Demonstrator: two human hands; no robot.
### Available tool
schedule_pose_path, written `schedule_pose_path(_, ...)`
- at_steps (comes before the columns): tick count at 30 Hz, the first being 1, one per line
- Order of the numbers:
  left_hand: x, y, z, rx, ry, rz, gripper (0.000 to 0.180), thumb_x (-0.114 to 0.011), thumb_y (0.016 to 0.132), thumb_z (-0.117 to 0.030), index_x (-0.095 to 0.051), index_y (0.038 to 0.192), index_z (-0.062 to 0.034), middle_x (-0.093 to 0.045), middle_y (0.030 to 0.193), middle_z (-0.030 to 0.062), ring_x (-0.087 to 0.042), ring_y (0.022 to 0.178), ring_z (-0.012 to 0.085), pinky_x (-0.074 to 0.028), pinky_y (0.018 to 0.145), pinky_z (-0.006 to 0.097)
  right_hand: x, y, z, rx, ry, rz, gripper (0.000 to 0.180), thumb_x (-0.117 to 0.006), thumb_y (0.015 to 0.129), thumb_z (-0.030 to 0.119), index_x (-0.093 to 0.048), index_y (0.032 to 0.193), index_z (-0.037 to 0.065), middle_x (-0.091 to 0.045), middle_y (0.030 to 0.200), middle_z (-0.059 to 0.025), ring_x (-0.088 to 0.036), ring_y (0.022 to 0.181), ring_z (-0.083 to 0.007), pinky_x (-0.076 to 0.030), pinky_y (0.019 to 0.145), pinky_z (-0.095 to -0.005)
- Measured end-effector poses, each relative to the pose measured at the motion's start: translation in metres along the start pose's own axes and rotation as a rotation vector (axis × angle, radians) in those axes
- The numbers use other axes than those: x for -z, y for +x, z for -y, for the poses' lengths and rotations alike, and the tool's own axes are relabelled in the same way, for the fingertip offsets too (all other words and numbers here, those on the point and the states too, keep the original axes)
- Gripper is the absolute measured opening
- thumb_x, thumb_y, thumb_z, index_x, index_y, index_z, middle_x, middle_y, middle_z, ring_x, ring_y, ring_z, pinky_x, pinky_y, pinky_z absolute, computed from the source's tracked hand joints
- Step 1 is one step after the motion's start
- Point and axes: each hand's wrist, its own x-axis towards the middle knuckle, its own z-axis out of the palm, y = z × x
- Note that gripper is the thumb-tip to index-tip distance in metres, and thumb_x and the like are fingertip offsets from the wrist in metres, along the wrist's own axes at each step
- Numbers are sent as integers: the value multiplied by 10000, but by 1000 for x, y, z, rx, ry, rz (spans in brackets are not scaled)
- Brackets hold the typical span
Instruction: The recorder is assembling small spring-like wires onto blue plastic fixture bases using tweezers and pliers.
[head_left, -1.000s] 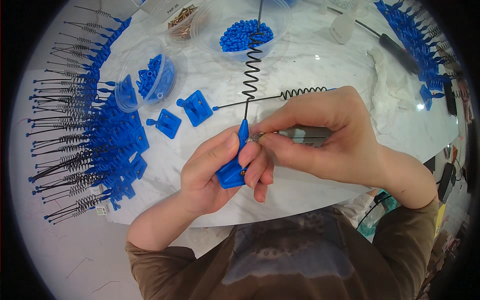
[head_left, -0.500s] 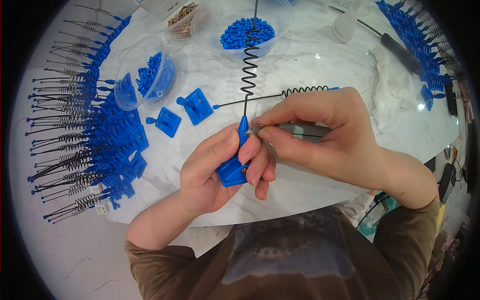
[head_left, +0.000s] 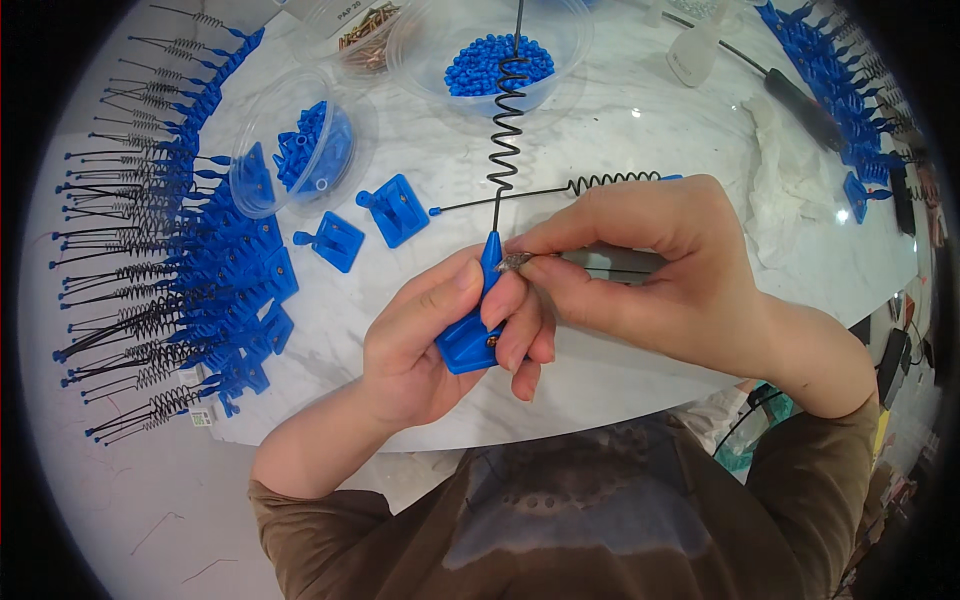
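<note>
L hand (head_left: 420, 335) fingers are closed round the blue holder (head_left: 465, 345), thumb along its neck; R hand (head_left: 665, 265) thumb + index pinch a small grey tool (head_left: 515, 262), tip at the holder's R side, contact unclear to me. I'd want the L grip firm and light, short moves w/ the tip angled off the L fingertips. Black coil wire (head_left: 506, 135) runs from the holder's far end, overlapping the bead bowl (head_left: 425, 80) in view, so careful w/ swings. Second coil (head_left: 610, 183) lies beyond-R of holder, two blue plates (head_left: 398, 212) beyond-L. Table edge (head_left: 600, 428) curves bodyward of holder; more room's R.
</note>
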Motion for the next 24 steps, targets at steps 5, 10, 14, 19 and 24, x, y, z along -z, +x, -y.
schedule_pose_path(5,-1,0,0,-6,24,-33,343,-292,966,-355,-419,777,-98,-497,655,68,-553,747,200,-498,477,278,1,1,0,25,-36,21,119,-660,770,-9,-665,884,-43,-680,763,-108,-646,691,-111,-491,607,-213)
schedule_pose_path(10,-1,0,0,-7,24,-41,344,-289,967,-353,-417,775,-98,-496,650,71,-552,734,204,-494,466,279,-2,0,1,-39,43,-24,118,-662,766,-9,-668,880,-37,-679,754,-103,-648,677,-117,-489,598,-213)
schedule_pose_path(14,-3,0,0,-3,39,-47,339,-295,965,-351,-416,775,-98,-494,648,71,-549,738,202,-494,468,276,1,1,1,32,-32,12,118,-656,772,-8,-667,885,-39,-676,755,-105,-641,684,-111,-486,608,-212)
schedule_pose_path(19,6,-1,0,-7,-34,62,358,-334,956,-374,-432,805,-65,-482,702,108,-545,797,232,-487,554,326,0,1,2,-25,20,-1,122,-655,771,-11,-665,889,-41,-673,754,-103,-635,696,-101,-485,615,-211)
schedule_pose_path(24,0,0,0,-4,5,10,351,-317,958,-369,-422,780,-86,-489,670,89,-547,762,216,-489,504,302,-1,0,3,-65,60,-9,124,-658,770,-8,-665,889,-42,-673,754,-101,-635,692,-100,-485,613,-211)
